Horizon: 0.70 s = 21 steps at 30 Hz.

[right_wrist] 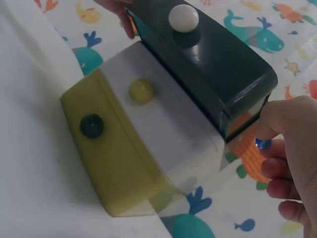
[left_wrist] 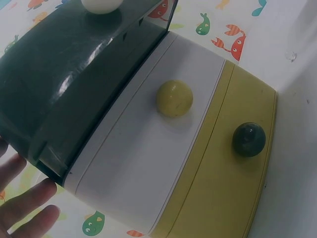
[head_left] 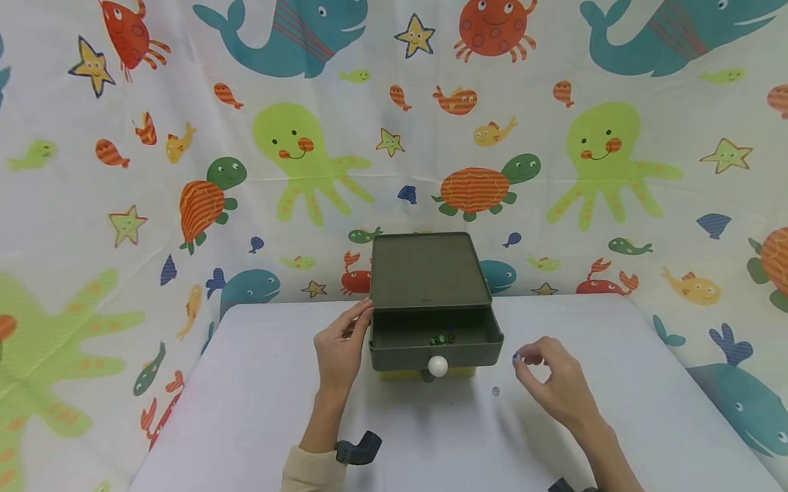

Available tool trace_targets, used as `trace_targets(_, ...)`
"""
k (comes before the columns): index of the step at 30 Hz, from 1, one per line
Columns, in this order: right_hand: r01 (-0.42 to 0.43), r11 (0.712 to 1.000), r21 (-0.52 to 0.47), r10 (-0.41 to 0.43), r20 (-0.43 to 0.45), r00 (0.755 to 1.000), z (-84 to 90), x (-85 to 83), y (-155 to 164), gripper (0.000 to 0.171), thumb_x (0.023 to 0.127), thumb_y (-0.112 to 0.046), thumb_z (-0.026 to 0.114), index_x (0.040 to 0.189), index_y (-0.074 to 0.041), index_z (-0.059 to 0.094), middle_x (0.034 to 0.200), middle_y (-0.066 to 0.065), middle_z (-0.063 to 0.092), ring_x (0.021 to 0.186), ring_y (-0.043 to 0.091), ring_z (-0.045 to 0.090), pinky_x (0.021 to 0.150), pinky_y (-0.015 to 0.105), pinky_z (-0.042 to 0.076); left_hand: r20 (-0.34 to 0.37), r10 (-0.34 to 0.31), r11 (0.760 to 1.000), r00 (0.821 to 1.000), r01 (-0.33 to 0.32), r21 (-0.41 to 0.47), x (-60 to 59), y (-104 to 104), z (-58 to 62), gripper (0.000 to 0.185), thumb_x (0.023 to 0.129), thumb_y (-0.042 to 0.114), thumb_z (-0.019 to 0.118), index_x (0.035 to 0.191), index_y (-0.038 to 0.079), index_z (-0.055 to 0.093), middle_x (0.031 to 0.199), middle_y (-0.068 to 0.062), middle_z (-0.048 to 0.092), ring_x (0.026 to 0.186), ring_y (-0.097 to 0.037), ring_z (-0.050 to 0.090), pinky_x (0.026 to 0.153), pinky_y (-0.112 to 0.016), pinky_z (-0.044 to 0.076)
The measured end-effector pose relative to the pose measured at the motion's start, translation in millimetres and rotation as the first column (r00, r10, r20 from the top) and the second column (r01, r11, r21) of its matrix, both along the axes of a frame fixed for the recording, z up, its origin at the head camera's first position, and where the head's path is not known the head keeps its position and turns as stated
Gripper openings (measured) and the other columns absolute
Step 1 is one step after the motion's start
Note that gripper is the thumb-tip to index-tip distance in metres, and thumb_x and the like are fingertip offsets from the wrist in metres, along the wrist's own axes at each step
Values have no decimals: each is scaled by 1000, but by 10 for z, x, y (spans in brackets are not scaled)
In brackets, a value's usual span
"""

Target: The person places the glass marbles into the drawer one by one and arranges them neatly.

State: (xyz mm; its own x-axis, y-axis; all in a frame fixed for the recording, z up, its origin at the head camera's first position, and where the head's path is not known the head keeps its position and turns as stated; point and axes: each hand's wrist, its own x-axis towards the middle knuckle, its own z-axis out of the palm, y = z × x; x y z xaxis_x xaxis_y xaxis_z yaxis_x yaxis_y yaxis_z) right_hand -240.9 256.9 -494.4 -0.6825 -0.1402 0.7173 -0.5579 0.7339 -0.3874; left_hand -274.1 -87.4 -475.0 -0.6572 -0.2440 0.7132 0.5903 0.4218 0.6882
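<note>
On a white table (head_left: 257,428) backed by a sea-creature curtain (head_left: 100,178), a small three-drawer chest (head_left: 428,274) stands with its dark green top drawer (head_left: 435,338) pulled out, small green and dark beads (head_left: 441,338) lying inside. The person's left hand (head_left: 341,347) rests against the chest's left side, fingers nearly straight and gripping nothing. The right hand (head_left: 550,375) hovers just right of the open drawer, thumb and forefinger pinching a small blue bead (right_wrist: 262,144). A clear bead (head_left: 496,391) lies on the table between the hand and the chest. Below the top drawer's white knob (right_wrist: 184,18), the wrist views show a white drawer with a yellow knob (left_wrist: 174,98) and a yellow drawer with a dark knob (left_wrist: 248,139), both pushed in.
</note>
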Motion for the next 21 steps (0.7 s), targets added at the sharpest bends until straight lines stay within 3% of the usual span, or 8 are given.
trace_targets(6,-11,1000,-23,11,-30,1000,76,8,-7,20,77,-4,81,92,-11,68,85,-5,67,77,7,60,76,3,48,3,9,1000,1000,-9,-4,-3,2,5,23,94,21,71,114,12,77,113,-5,77,85,-18,77,74,-13,57)
trace_targets(14,-27,999,-37,24,-68,997,179,-2,-24,22,76,-2,81,92,-10,68,87,-3,67,79,8,60,80,-2,43,-15,-11,1000,1000,11,19,-17,0,5,22,93,17,72,112,10,77,112,-7,77,84,-21,77,74,-10,56)
trace_targets(21,-42,998,-42,38,-94,995,275,-14,-56,22,76,-2,81,92,-9,68,87,-3,67,79,8,60,80,-1,44,15,6,999,1000,-6,35,-19,21,26,20,90,6,73,110,3,77,110,-14,77,84,-28,76,73,-5,53)
